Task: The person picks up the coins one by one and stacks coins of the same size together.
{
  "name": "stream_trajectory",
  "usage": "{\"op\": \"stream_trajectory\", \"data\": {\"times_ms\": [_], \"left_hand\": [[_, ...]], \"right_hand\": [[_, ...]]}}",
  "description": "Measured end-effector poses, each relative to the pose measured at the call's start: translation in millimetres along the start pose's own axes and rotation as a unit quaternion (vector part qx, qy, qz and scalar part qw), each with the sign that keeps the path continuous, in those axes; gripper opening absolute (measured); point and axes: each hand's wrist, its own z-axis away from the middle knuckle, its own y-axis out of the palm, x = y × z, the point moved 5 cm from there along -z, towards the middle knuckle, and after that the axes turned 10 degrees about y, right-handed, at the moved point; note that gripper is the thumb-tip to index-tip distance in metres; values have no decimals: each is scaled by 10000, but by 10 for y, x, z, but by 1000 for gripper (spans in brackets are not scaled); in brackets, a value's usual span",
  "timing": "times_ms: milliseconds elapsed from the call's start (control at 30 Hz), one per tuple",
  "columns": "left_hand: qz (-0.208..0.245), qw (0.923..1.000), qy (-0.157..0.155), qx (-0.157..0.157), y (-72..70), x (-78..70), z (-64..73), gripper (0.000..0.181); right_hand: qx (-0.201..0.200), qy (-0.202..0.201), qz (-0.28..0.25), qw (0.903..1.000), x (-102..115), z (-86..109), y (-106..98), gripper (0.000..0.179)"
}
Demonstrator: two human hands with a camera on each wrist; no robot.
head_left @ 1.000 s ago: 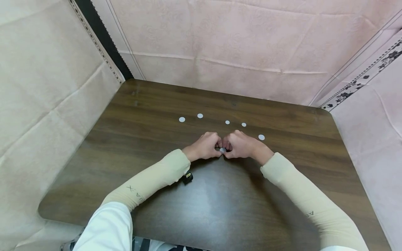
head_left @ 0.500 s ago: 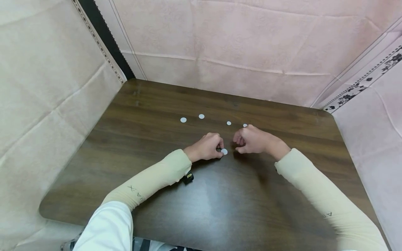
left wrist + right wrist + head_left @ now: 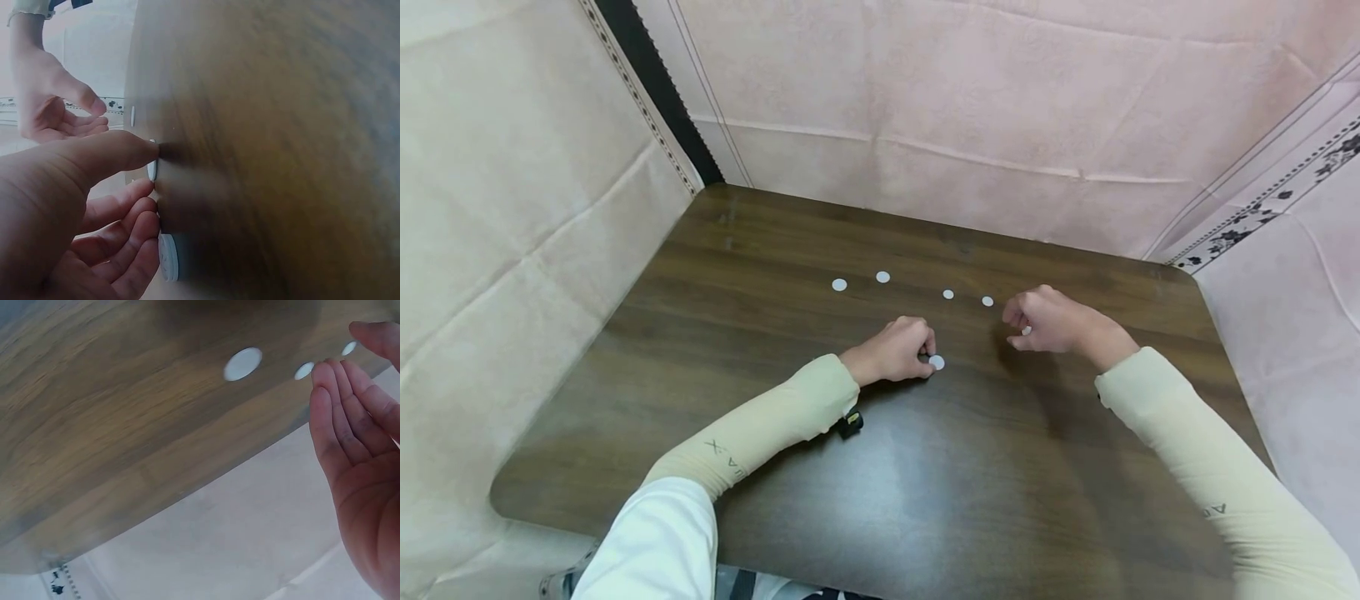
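My left hand (image 3: 892, 350) rests at the middle of the table, thumb and forefinger pinching the edge of a flat white disc (image 3: 937, 362). In the left wrist view the same white disc (image 3: 152, 164) shows between thumb and fingertip, right at the tabletop. Off to the right, my right hand (image 3: 1051, 321) hovers over another white disc (image 3: 1027, 331), partly hidden by its fingers. In the right wrist view that hand (image 3: 362, 412) has fingers extended and thumb apart, holding nothing.
Farther back on the brown wooden table (image 3: 760, 333) lie two larger white discs, a left one (image 3: 839, 285) and its neighbour (image 3: 883, 277). Right of them are two smaller discs, one (image 3: 948, 294) and another (image 3: 987, 301). Pale cloth (image 3: 970, 108) hangs behind the table.
My right hand has left the disc in the middle and moved right, to above the rightmost disc. The left hand has kept its place at the middle disc.
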Motion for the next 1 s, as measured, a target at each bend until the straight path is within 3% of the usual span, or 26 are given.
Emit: {"op": "stream_trajectory", "data": {"times_ms": [433, 1000], "left_hand": [[-28, 10000, -10, 41, -7, -22, 8, 18], [-103, 9999, -86, 70, 4, -17, -7, 19]], "right_hand": [[-103, 224, 196, 9995, -390, -39, 76, 24], [86, 222, 15, 9997, -541, -111, 139, 6]]}}
